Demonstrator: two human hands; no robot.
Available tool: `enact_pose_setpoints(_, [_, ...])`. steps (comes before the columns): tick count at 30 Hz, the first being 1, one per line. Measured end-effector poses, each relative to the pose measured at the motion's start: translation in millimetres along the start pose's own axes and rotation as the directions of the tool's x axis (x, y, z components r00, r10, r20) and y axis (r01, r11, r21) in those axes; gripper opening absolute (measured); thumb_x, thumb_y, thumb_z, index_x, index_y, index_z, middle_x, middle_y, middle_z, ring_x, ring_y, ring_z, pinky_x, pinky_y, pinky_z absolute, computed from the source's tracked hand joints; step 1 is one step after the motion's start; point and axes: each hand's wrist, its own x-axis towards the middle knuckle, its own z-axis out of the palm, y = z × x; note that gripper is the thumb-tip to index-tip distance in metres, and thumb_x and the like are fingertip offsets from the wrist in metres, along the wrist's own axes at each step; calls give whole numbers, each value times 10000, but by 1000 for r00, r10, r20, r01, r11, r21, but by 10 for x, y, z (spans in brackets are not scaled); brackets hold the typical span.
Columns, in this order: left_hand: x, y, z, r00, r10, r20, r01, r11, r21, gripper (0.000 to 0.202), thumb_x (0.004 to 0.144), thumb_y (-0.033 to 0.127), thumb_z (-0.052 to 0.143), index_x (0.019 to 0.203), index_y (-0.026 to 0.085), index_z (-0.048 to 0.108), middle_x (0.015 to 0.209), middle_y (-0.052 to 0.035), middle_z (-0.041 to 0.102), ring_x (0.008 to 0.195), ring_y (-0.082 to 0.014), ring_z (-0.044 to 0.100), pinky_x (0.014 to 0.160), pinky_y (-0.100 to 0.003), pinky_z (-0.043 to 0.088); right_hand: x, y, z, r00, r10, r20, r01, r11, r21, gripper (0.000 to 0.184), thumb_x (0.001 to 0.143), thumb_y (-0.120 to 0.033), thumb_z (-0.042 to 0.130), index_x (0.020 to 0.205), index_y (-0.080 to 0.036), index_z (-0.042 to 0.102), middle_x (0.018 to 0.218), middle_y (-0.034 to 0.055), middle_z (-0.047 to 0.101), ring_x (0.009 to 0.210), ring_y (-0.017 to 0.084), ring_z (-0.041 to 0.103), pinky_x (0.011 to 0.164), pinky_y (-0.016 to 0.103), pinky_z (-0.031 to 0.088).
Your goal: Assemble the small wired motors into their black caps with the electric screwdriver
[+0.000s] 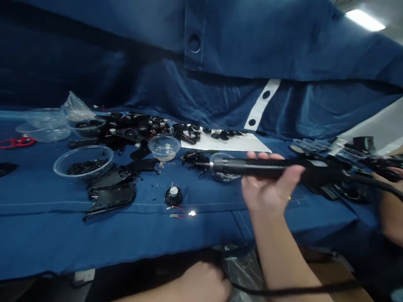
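Observation:
My right hand (267,188) is wrapped round a black electric screwdriver (231,166), held nearly level above the table with its bit pointing left. The bit tip is close to a small black part with several legs (193,159), and whether they touch I cannot tell. Below the table's front edge, my left hand (208,283) is closed in a fist; anything inside it is hidden. A small round speaker-like part (174,196) lies on the blue cloth, with a little red-wired piece (178,212) and a shiny bit (192,213) in front of it.
Clear bowls hold black parts (83,161) and small screws (164,149). Black shell pieces (115,195) lie left. Black assemblies (135,126) are heaped behind, near a white sheet (226,142) and red-handled scissors (19,142). Another person's arm (390,209) is at right. The screwdriver's cord (378,183) trails right.

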Motion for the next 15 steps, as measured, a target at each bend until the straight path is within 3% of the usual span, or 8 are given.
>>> enact_pose_setpoints(3, [-279, 436, -706, 965, 251, -77, -251, 968, 17, 142, 952, 160, 659, 956, 269, 749, 739, -12, 770, 650, -182, 729, 599, -265, 592, -23, -15, 119, 983, 54, -176, -44, 997, 59, 609, 701, -776, 741, 874, -193, 706, 733, 15, 688, 662, 164, 725, 218, 152, 174])
enact_pose_setpoints(5, [-426, 698, -1340, 905, 300, -300, -275, 954, 124, 257, 944, 97, 672, 1129, 266, 727, 935, -43, 816, 822, -195, 769, 741, -295, 635, 6, 41, 291, 971, 101, -215, -83, 992, 91, 646, 688, -809, 709, 837, -181, 689, 672, 5, 636, 597, 150, 683, 221, 153, 228])
enact_pose_setpoints(6, [-462, 777, -1642, 812, 342, -473, -273, 939, 210, 275, 915, 71, 704, 1099, 273, 731, 939, -31, 813, 830, -190, 770, 739, -294, 638, 22, 85, 390, 966, 116, -229, -94, 990, 103, 639, 693, -813, 696, 823, -187, 679, 652, -8, 615, 576, 139, 666, 258, 152, 329])
enact_pose_setpoints(8, [-458, 798, -2127, 501, 433, -750, -207, 901, 382, 284, 871, 36, 745, 1037, 266, 736, 930, -7, 801, 843, -177, 767, 761, -292, 641, 42, 190, 573, 958, 137, -252, -110, 987, 120, 608, 704, -803, 685, 810, -204, 666, 627, -32, 592, 542, 117, 634, 398, 186, 521])
enact_pose_setpoints(9, [-429, 748, -2296, 387, 462, -798, -156, 886, 437, 275, 856, 32, 760, 1013, 257, 740, 928, -7, 798, 859, -183, 769, 778, -307, 643, 44, 246, 644, 955, 149, -256, -120, 984, 128, 597, 697, -796, 690, 801, -209, 663, 616, -40, 583, 527, 111, 619, 452, 208, 567])
enact_pose_setpoints(10, [-394, 671, -2416, 361, 486, -796, -136, 871, 471, 262, 851, 31, 765, 1005, 241, 744, 922, -14, 799, 861, -188, 770, 775, -315, 645, 42, 300, 695, 953, 163, -254, -131, 982, 137, 589, 682, -789, 700, 792, -212, 664, 608, -43, 576, 517, 110, 608, 474, 222, 583])
enact_pose_setpoints(12, [-336, 485, -2532, 406, 529, -745, -143, 842, 520, 245, 855, 24, 759, 1008, 214, 746, 913, -31, 804, 848, -185, 769, 769, -318, 647, 31, 399, 730, 951, 186, -248, -153, 977, 147, 573, 654, -769, 723, 787, -214, 677, 607, -40, 571, 515, 116, 599, 457, 233, 576])
enact_pose_setpoints(15, [-316, 279, -2510, 476, 533, -700, -172, 836, 520, 263, 853, 9, 759, 1039, 195, 743, 904, -45, 807, 827, -172, 761, 744, -302, 644, 11, 503, 664, 942, 203, -269, -176, 977, 118, 569, 626, -762, 741, 790, -219, 695, 608, -37, 571, 511, 122, 592, 389, 235, 527])
